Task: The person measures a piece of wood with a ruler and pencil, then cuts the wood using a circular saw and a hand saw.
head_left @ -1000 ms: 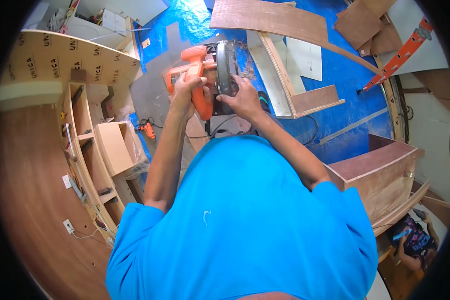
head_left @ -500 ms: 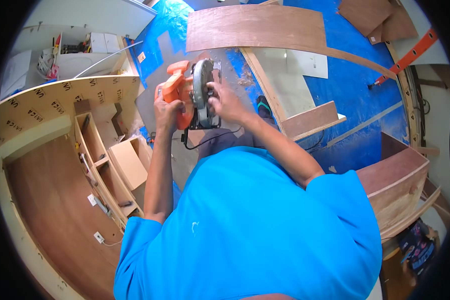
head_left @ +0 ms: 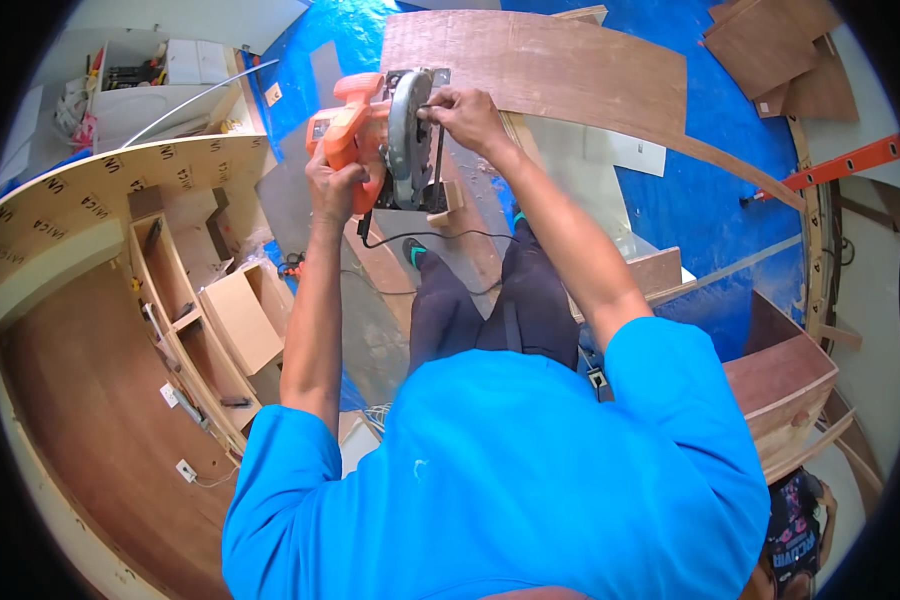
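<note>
Orange plastic forms the body of a circular saw [head_left: 385, 140] that the person holds up in front of the chest, far from the body and above the floor. The left hand [head_left: 332, 188] is wrapped closed around the saw's orange handle from below. The right hand [head_left: 467, 112] is at the round metal blade guard, its fingertips pinched on something small at the guard's edge; what exactly they pinch is too small to tell. A black cord [head_left: 440, 236] hangs from the saw and loops across above the dark trousers [head_left: 490, 300].

Beyond the saw, a blue tarpaulin [head_left: 710, 210] covers the floor, and a long curved sheet of brown plywood [head_left: 550, 65] lies on it, far and to the right of the saw. More brown board pieces [head_left: 780, 45] sit at the far right, near an orange spirit level [head_left: 840, 160]. To the left stands a curved wooden cabinet [head_left: 120, 190] with open shelves, and an open cardboard box [head_left: 240, 320] sits beside it. At the near right is a brown wooden box [head_left: 780, 385].
</note>
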{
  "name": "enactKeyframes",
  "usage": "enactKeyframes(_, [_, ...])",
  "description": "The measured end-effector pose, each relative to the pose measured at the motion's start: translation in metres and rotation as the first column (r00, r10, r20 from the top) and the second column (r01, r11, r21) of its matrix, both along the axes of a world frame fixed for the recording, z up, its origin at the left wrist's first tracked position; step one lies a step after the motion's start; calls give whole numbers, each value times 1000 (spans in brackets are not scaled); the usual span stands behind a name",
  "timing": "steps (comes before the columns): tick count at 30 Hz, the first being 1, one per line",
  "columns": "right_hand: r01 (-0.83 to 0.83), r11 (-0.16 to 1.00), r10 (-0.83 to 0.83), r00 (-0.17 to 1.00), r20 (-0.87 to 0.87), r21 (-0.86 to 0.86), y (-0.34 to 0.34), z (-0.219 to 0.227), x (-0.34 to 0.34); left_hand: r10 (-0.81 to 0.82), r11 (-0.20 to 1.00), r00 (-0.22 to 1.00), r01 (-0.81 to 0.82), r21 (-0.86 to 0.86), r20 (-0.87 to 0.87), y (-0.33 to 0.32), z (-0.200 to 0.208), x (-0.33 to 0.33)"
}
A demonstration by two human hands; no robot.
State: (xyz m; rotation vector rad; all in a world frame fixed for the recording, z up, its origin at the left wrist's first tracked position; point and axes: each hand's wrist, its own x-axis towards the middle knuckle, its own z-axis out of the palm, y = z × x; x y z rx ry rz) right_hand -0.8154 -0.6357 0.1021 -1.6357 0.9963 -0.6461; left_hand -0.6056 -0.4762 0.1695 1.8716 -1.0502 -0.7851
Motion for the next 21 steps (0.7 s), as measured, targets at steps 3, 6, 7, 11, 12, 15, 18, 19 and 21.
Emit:
enactKeyframes(3, [-46, 999, 46, 999, 25, 6, -13, -21, 13, 14, 997, 999, -18, -77, -53, -13, -26, 16])
enactKeyframes(6, [-63, 996, 59, 997, 53, 66, -20, -43, 21, 3, 998, 999, -6, -57, -47, -20, -51, 32])
enactKeyframes(7, [-53, 997, 52, 998, 37, 47, -20, -51, 22, -16, 1000, 999, 15, -23, -28, -20, -57, 36])
enactKeyframes(11, [-23, 984, 6, 995, 99, 178, -7, -71, 35, 23, 998, 994, -29, -56, -105, -14, -74, 44])
enactKeyframes(12, [-23, 983, 6, 996, 93, 184, -2, -75, 36, 25, 998, 994, -30, -51, -111, -14, -75, 43])
enactKeyframes(15, [53, 975, -88, 984, 155, 214, 11, -87, 39, 56, 998, 980, -59, -8, -189, -14, -77, 38])
enactKeyframes(18, [71, 968, -109, 983, 146, 242, 18, -93, 42, 83, 996, 966, -75, 41, -246, -13, -85, 42])
enactKeyframes(19, [70, 966, -109, 983, 150, 247, 20, -92, 44, 75, 997, 981, -71, 26, -180, -11, -92, 46])
enactKeyframes(21, [-4, 957, -53, 981, 188, 290, 25, -96, 41, 61, 998, 991, -60, 16, -117, -11, -102, 48])
